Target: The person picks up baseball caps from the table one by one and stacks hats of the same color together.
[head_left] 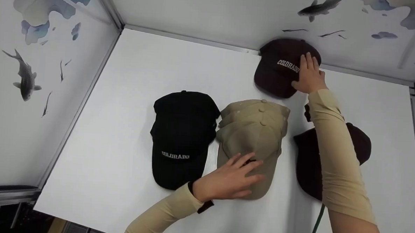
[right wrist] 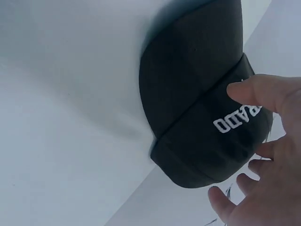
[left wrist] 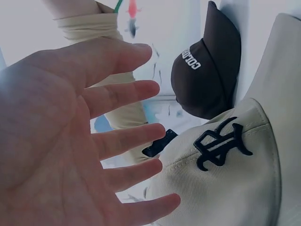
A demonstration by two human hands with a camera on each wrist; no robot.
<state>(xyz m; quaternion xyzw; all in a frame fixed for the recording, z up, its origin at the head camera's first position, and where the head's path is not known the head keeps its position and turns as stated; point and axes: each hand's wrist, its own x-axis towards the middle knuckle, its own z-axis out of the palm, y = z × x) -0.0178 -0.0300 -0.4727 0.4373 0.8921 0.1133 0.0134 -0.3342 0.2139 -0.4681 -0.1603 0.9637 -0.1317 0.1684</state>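
A dark maroon baseball cap [head_left: 272,77] lettered COLORADO sits at the back edge of the table. Over its right side is my right hand [head_left: 310,77], with fairly straight fingers; the right wrist view shows thumb and fingers spread about the cap's crown [right wrist: 202,150]. Whether they touch it I cannot tell. Above the brim of a stack of beige caps [head_left: 252,132] hovers my left hand [head_left: 225,180]. Its fingers are spread and hold nothing, and the left wrist view shows the palm beside the top beige cap [left wrist: 258,174] with its dark embroidered emblem.
To the left of the beige stack lie stacked black caps [head_left: 182,129], the top one lettered COLORADO. Another dark maroon cap [head_left: 305,159] lies at the right, partly hidden beneath my right forearm. Printed panels [head_left: 198,11] wall the white table [head_left: 117,102]; a green cord [head_left: 316,226] runs near the front.
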